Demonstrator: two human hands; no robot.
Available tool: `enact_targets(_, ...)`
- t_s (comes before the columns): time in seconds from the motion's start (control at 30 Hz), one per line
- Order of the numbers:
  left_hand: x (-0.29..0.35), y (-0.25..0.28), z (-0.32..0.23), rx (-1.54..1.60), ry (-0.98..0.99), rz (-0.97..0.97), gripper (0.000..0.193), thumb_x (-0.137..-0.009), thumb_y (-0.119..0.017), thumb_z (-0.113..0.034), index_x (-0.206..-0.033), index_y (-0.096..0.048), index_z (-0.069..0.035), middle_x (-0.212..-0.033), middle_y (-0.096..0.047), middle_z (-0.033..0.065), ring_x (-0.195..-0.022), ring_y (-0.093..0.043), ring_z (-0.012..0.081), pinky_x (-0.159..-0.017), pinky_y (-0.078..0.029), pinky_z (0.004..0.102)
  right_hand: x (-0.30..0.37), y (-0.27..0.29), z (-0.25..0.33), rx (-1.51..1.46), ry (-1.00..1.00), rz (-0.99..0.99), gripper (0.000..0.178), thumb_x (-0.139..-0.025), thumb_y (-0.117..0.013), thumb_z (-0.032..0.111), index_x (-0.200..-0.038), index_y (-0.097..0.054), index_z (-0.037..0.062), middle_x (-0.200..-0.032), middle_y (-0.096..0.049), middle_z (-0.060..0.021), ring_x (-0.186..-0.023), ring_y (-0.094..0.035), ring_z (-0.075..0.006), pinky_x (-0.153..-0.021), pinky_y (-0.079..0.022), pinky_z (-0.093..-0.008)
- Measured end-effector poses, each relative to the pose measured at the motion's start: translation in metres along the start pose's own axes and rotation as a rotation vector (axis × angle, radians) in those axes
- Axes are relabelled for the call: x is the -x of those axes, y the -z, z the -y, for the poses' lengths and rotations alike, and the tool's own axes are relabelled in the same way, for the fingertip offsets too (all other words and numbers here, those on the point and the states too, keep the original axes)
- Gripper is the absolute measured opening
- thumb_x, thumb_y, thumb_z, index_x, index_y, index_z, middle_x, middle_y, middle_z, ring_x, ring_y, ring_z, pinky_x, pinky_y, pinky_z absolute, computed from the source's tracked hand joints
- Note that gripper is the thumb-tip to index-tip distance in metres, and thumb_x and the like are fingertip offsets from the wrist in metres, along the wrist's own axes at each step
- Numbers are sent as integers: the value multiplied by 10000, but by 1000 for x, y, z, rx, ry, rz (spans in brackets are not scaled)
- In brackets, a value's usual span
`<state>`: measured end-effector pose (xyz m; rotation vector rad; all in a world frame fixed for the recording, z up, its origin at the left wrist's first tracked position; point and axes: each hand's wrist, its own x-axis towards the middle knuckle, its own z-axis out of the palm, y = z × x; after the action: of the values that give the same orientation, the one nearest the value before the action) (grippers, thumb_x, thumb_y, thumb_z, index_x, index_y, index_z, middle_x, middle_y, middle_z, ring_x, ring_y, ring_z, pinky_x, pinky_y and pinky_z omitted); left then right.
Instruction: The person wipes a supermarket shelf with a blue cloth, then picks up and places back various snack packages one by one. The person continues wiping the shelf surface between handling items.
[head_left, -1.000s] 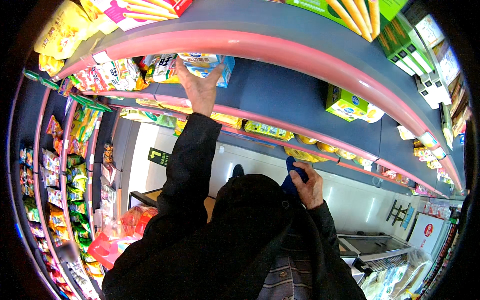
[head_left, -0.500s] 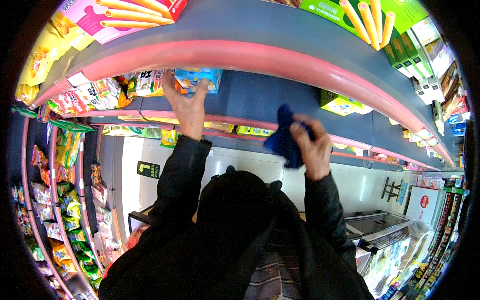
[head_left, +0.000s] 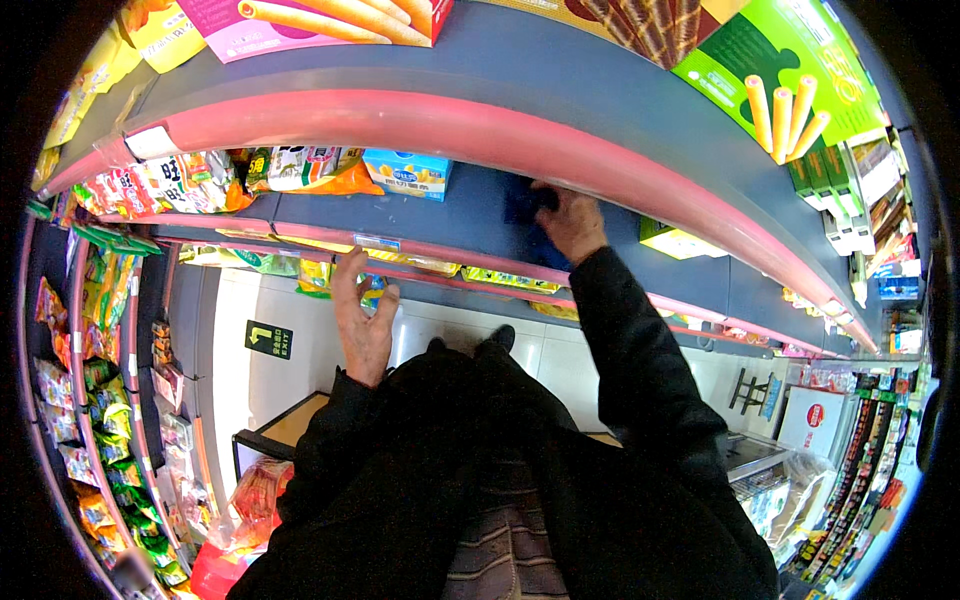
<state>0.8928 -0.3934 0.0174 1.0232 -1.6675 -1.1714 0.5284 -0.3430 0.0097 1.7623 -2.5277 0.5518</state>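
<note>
My right hand reaches under the upper shelf's pink edge and presses a dark blue cloth against the grey shelf. Its fingertips are partly hidden in shadow by the cloth. Lower and to the left, my left hand hangs in front of the shelf's front edge, thumb and fingers apart, holding nothing. A small blue and white box stands on the shelf left of the cloth, beside white and orange snack bags.
A yellow-green box sits right of my right hand. Larger boxes picturing wafer rolls, one pink and one green, stand on the shelf above. Packed snack shelves line the left. A dark-framed table stands lower left.
My left hand has let go of the blue box and drawn back toward me. My right hand has carried the cloth forward and left onto the shelf. The view has shifted slightly.
</note>
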Motion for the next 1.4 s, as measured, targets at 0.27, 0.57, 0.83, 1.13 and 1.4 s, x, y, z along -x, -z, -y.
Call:
enact_targets(0.27, -14, -9, -19, -130, -45, 43, 507, -861, -669, -24, -1347, -526, -31, -1429, -484, 176, -1331, -464, 327, -1088, -400, 433, -52, -1, -70, 285, -134, -117, 541, -794, -730, 234, -1304, -582, 135, -1320, -599, -186, -1264, -534, -370, -1050, -446, -484)
enact_targets(0.57, -35, -25, -15, -311, -93, 80, 555, -832, -686, -45, -1363, -522, -36, -1430, -500, 178, -1350, -450, 355, -1147, -341, 425, -41, -10, 4, 16, 150, 25, 546, -801, -719, 251, -1315, -578, 130, -1328, -593, -188, -1267, -528, -382, -1058, -433, -497)
enact_targets(0.83, -31, -32, 0, -414, -193, 94, 625, -791, -748, -50, -1374, -520, -57, -1440, -498, 152, -1350, -451, 369, -1131, -379, 439, -129, -36, -34, 260, 56, -60, 552, -807, -708, 265, -1324, -574, 126, -1336, -587, -189, -1270, -523, -393, -1064, -421, -508)
enact_targets(1.13, -29, -33, 2, -495, -223, 108, 614, -787, -743, -94, -1359, -533, -18, -1468, -469, 184, -1404, -384, 417, -1148, -348, 481, -128, -73, 9, 332, 148, -71, 559, -815, -697, 282, -1335, -569, 121, -1345, -581, -191, -1273, -518, -405, -1072, -408, -521)
enact_targets(1.4, -31, -39, 6, -523, -241, 135, 588, -773, -736, -126, -1328, -566, -28, -1479, -448, 191, -1423, -350, 416, -1131, -346, 501, -86, -75, 12, 329, 184, -97, 559, -814, -692, 286, -1336, -570, 123, -1343, -583, -187, -1268, -521, -409, -1067, -410, -528)
